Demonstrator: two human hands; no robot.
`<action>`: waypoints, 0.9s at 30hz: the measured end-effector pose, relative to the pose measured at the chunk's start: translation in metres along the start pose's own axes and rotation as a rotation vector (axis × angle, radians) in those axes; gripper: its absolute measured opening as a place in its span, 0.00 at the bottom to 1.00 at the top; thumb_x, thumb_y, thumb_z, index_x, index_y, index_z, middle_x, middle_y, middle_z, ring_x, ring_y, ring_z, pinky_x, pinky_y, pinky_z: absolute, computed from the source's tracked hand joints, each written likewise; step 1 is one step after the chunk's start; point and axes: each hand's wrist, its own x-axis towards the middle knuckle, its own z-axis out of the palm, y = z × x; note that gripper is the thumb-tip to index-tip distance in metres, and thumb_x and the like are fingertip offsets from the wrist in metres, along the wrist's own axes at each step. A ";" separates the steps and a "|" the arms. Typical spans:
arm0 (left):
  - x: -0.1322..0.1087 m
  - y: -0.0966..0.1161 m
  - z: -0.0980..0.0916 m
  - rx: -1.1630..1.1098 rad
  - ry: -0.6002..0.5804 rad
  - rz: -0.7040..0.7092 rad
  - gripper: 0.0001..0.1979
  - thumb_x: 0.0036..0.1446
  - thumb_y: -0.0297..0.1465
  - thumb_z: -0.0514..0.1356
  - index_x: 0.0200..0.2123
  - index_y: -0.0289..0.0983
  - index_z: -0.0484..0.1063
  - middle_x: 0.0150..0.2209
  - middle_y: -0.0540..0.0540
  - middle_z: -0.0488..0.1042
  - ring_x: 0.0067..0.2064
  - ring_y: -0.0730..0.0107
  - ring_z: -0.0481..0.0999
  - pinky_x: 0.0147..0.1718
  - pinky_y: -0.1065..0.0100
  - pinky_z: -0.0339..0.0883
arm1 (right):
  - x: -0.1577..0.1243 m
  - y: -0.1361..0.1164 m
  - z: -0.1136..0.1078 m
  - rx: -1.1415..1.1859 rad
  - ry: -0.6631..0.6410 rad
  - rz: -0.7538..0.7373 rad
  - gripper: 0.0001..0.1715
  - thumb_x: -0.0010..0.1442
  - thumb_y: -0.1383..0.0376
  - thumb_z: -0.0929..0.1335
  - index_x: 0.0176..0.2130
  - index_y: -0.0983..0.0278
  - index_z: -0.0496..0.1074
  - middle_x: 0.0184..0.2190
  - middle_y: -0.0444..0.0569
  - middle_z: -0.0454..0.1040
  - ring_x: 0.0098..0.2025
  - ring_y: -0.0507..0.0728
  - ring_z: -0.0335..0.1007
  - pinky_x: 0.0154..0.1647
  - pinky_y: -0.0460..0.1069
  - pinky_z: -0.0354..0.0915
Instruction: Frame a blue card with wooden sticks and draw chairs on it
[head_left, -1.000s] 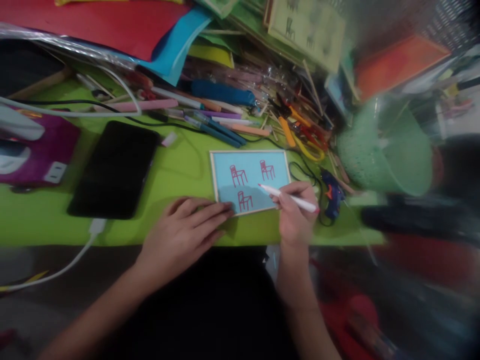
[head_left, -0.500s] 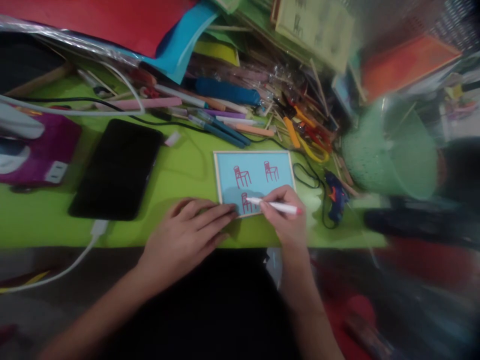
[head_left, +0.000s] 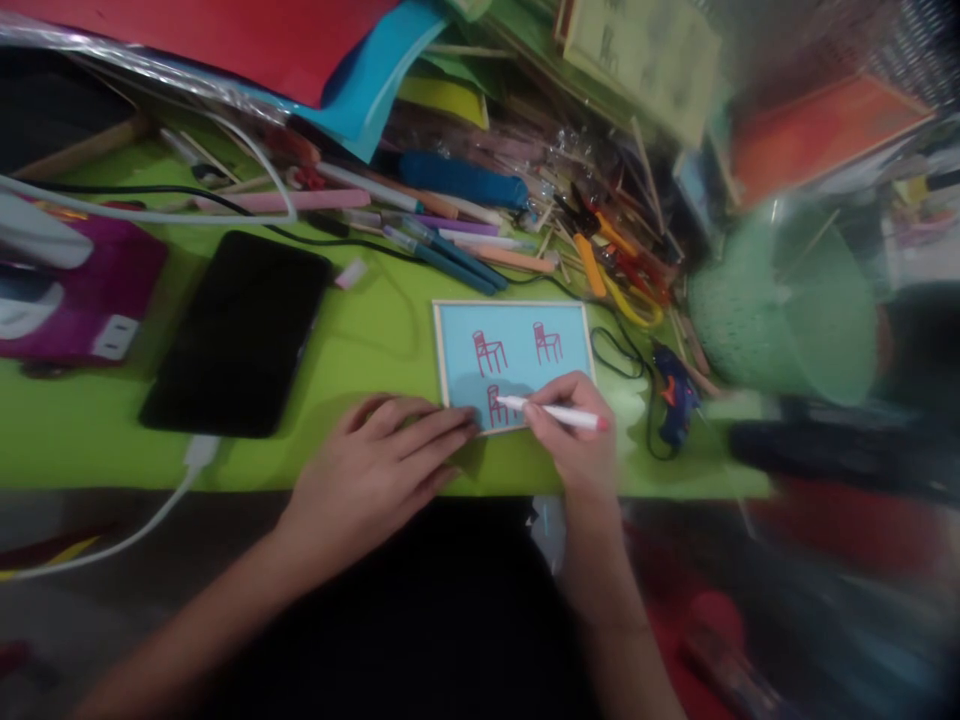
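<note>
A light blue card (head_left: pixel 517 350) with a pale raised border lies on the green table cover. Three red chair drawings show on it, two along the top and one at the lower left. Pinched in my right hand (head_left: pixel 574 435) is a white marker (head_left: pixel 559 412) with a red end, its tip at the lower chair drawing. My left hand (head_left: pixel 394 450) rests flat, fingers stretched out, the fingertips on the card's lower left corner. Part of the card's lower right is hidden behind my right hand.
Left of the card lies a black tablet (head_left: pixel 238 335) with a white cable plugged in. Pens, sticks and yellow-handled scissors (head_left: pixel 634 300) crowd the back. A blue glue gun (head_left: pixel 675 395) and a green basket (head_left: pixel 780 300) stand at the right.
The whole view has shifted slightly, so things appear a little further right. Both hands keep nearly the same places on the card, with the marker tip still at the lower chair drawing.
</note>
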 end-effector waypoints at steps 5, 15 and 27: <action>0.001 0.001 0.000 -0.003 -0.001 -0.008 0.19 0.72 0.32 0.59 0.64 0.44 0.75 0.60 0.49 0.81 0.54 0.53 0.78 0.52 0.51 0.66 | 0.000 -0.001 -0.001 0.001 -0.004 0.001 0.08 0.58 0.64 0.75 0.31 0.59 0.73 0.24 0.39 0.73 0.24 0.50 0.65 0.23 0.46 0.60; 0.000 0.000 0.000 0.022 -0.010 0.007 0.18 0.73 0.31 0.59 0.63 0.42 0.75 0.61 0.50 0.81 0.54 0.53 0.77 0.52 0.51 0.66 | 0.000 -0.001 -0.002 -0.041 -0.026 -0.008 0.07 0.59 0.64 0.74 0.31 0.59 0.73 0.24 0.39 0.74 0.24 0.50 0.67 0.23 0.46 0.61; 0.002 0.001 -0.001 0.020 -0.009 0.006 0.18 0.73 0.32 0.59 0.63 0.42 0.75 0.61 0.50 0.81 0.53 0.53 0.77 0.51 0.50 0.66 | 0.000 -0.001 0.000 -0.074 0.011 -0.038 0.08 0.59 0.64 0.73 0.32 0.59 0.70 0.25 0.39 0.72 0.24 0.50 0.65 0.23 0.46 0.59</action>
